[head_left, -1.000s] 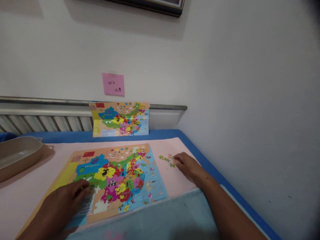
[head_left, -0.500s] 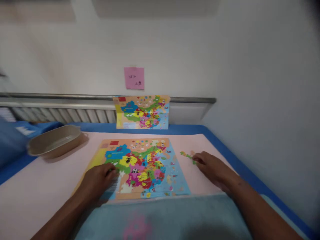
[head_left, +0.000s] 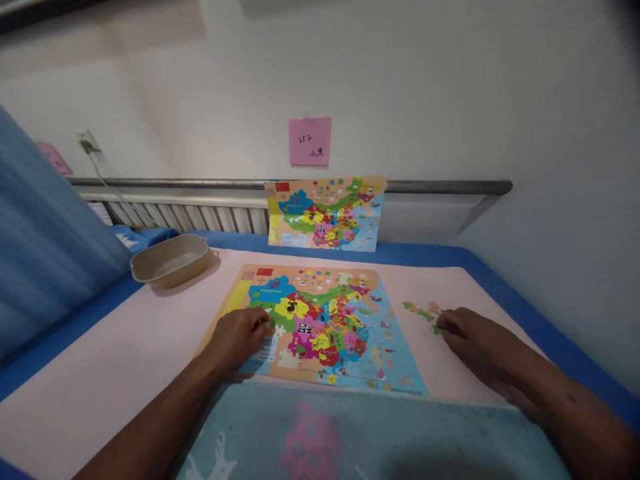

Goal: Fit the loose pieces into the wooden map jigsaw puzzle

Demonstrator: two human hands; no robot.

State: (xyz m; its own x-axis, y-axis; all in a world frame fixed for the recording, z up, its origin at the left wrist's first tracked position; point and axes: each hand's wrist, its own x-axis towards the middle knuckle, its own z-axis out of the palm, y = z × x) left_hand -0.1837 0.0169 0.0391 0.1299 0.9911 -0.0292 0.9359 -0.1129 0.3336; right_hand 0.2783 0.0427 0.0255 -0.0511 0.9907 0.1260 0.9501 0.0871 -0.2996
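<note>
A colourful map jigsaw puzzle (head_left: 300,373) lies flat on the pink table cover, with several pale gaps showing at its lower left and upper right. My left hand (head_left: 243,337) rests on the puzzle's left part, fingers curled together; whatever is between them, if anything, is hidden. To the right of the puzzle, my right hand (head_left: 473,337) has its thumb and fingers pinched at a green puzzle piece (head_left: 437,330). Several loose green and orange puzzle pieces (head_left: 417,309) lie just left of those fingertips.
Behind the puzzle, a matching map picture (head_left: 325,217) leans upright against the wall rail (head_left: 440,187). A beige basin (head_left: 173,263) stands at the back left, near a blue curtain (head_left: 45,233). A pink note (head_left: 310,141) is on the wall. Teal patterned cloth (head_left: 400,427) covers the near edge.
The camera view has turned left, so everything sits farther right. Both hands stay at about the same places, the left on the puzzle and the right at the loose pieces.
</note>
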